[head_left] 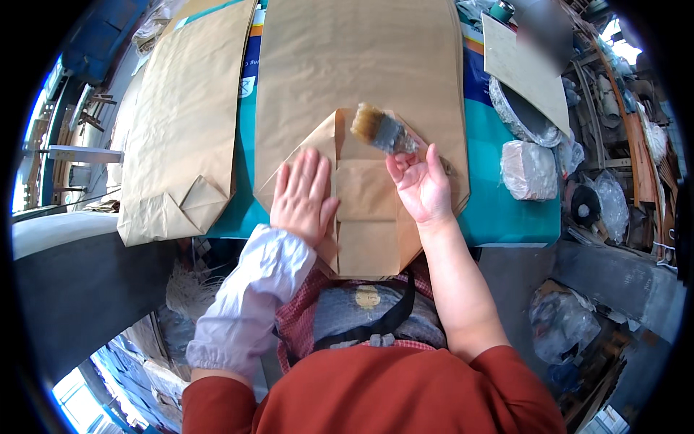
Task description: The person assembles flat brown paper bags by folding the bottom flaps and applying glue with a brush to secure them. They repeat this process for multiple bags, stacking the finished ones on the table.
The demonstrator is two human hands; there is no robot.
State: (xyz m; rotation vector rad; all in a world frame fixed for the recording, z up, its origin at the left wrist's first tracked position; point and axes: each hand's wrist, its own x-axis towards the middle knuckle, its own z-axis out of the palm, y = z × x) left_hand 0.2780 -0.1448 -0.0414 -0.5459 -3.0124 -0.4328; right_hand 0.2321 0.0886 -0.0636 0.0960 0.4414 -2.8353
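Note:
A large brown paper bag (361,65) lies flat in front of me, its near end folded into an opened-out, pointed bottom. My left hand (303,194), under a white sleeve cover, lies flat with fingers stretched on the left flap of that fold. Above the right side of the fold, my right hand (421,184) is palm up and closed round the handle of a wide paintbrush (387,132). The brush's pale bristles point up and left, over the far edge of the fold. Fingers hide part of its handle.
Another paper bag (184,137) with a folded end lies at the left. Under both is a teal sheet (510,217). A plastic-lined basin (522,108), partly under a pale board (526,72), stands at the right beside a wrapped block (529,170). Wood and plastic clutter the far right.

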